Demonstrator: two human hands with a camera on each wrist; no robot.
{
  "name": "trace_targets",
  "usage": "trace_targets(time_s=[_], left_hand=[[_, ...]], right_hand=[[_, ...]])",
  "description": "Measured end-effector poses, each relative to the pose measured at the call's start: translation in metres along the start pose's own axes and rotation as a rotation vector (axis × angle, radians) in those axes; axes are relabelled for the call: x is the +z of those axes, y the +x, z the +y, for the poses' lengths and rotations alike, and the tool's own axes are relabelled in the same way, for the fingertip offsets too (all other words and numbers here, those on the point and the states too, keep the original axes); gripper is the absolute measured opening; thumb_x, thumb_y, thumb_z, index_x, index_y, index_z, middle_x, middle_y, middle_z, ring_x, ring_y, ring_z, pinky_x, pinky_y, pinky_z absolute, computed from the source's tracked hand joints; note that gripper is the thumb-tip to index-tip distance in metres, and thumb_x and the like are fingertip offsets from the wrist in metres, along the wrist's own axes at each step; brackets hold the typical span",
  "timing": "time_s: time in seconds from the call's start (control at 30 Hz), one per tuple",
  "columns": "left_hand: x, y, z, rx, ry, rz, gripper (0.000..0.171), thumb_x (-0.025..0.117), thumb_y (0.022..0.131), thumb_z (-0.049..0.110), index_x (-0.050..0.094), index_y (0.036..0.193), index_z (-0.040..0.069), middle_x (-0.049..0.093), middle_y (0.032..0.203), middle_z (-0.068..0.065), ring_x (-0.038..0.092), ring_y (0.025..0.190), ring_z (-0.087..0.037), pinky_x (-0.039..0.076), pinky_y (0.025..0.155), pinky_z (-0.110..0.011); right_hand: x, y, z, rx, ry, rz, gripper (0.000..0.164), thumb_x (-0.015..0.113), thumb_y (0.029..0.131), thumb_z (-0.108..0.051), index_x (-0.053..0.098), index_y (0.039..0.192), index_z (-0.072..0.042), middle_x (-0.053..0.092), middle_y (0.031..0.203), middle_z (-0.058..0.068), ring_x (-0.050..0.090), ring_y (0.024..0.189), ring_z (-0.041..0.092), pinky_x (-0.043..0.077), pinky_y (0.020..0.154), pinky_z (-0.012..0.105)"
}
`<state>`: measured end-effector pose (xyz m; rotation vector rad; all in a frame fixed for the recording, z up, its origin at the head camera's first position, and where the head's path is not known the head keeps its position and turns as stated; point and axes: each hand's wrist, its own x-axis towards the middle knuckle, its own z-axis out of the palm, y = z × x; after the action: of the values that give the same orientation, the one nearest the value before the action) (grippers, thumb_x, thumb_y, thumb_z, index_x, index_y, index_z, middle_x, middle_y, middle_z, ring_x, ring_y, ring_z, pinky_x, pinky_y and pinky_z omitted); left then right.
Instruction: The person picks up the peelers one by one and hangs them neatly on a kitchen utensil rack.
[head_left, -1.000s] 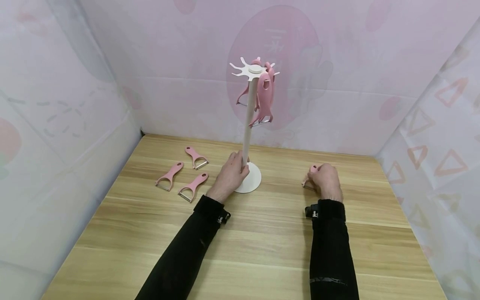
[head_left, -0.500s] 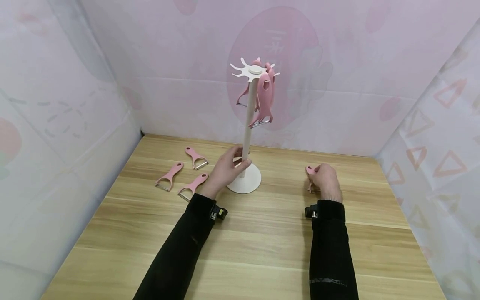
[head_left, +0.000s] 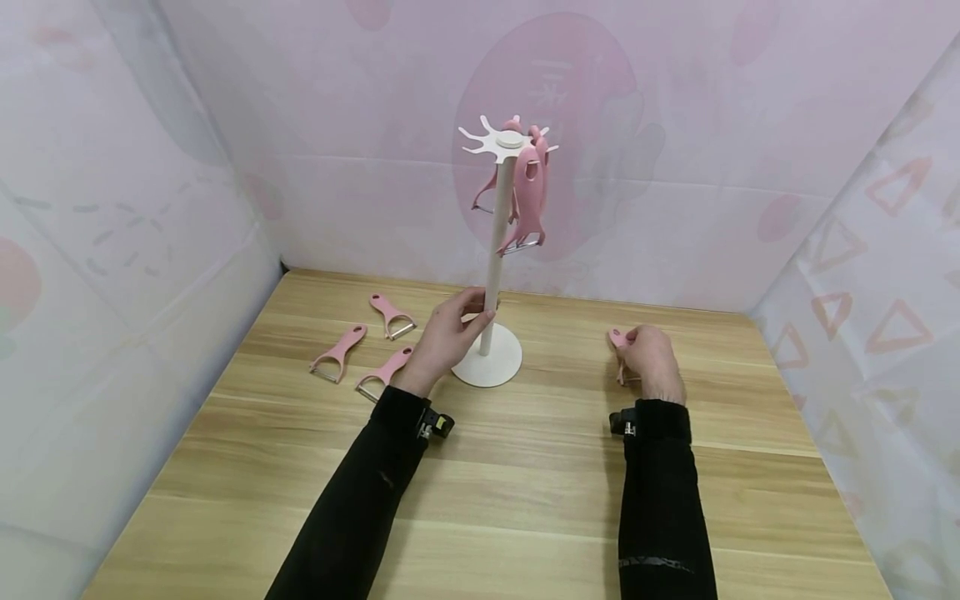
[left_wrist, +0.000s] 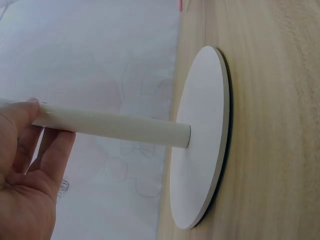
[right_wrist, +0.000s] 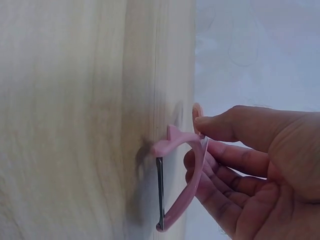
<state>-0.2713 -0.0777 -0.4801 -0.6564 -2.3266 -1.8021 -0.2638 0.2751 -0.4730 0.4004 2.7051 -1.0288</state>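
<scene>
A white stand rises upright from its round base, with a ring of prongs on top. My left hand holds its pole low down, thumb on one side and fingers on the other. Several pink peelers hang from the prongs on the right and back. Off to the right, my right hand pinches another pink peeler by its handle between thumb and fingers. That peeler is close over the table, its metal blade facing the wood in the right wrist view.
Three more pink peelers lie left of the stand: one at the back, one leftmost, and one beside the left wrist, partly covered by it. A patterned backdrop stands behind the wooden table.
My left hand has slid up the pole from near the base and loosened its fingers. My right hand has turned its peeler, so the handle end sits farther left.
</scene>
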Motion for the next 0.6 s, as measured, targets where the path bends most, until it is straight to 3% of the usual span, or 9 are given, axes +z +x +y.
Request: trace_targets(time_s=[0.17,0.33,0.47,0.6], left_hand=[[0.0009,-0.0006,0.0006,0.005,0.03,0.025,0.034,0.064,0.103,0.022,0.063,0.135,0.011,0.066,0.124,-0.002,0.064,0.117,-0.018,0.053,0.097,-0.032],[0.0018,-0.0016,0.0019,0.008,0.048,0.045,0.031,0.065,0.102,0.02,0.064,0.133,0.013,0.067,0.123,-0.003,0.064,0.115,-0.018,0.054,0.095,-0.032],[0.0033,-0.0023,0.0037,0.015,0.058,0.047,0.032,0.066,0.101,0.018,0.064,0.132,0.011,0.067,0.121,-0.005,0.065,0.113,-0.018,0.055,0.093,-0.032],[0.0052,-0.003,0.0065,0.036,0.064,0.057,0.031,0.069,0.099,0.016,0.064,0.129,0.009,0.067,0.115,-0.006,0.065,0.108,-0.018,0.056,0.09,-0.031]], right_hand=[[-0.0009,-0.0013,-0.0021,-0.003,0.014,-0.008,0.058,0.052,0.106,-0.044,0.055,0.136,0.006,0.064,0.12,0.024,0.073,0.078,0.028,0.05,0.098,0.048],[-0.0019,-0.0029,-0.0044,-0.028,0.016,0.005,0.056,0.054,0.106,-0.04,0.054,0.139,0.005,0.064,0.122,0.024,0.073,0.083,0.03,0.047,0.103,0.051],[-0.003,-0.0053,-0.006,-0.05,0.004,0.011,0.053,0.056,0.107,-0.034,0.053,0.141,0.005,0.062,0.128,0.025,0.068,0.1,0.034,0.046,0.104,0.052],[-0.0046,-0.0087,-0.0063,-0.068,-0.015,0.013,0.06,0.053,0.106,-0.045,0.054,0.141,0.003,0.064,0.122,0.022,0.062,0.109,0.034,0.045,0.105,0.053]])
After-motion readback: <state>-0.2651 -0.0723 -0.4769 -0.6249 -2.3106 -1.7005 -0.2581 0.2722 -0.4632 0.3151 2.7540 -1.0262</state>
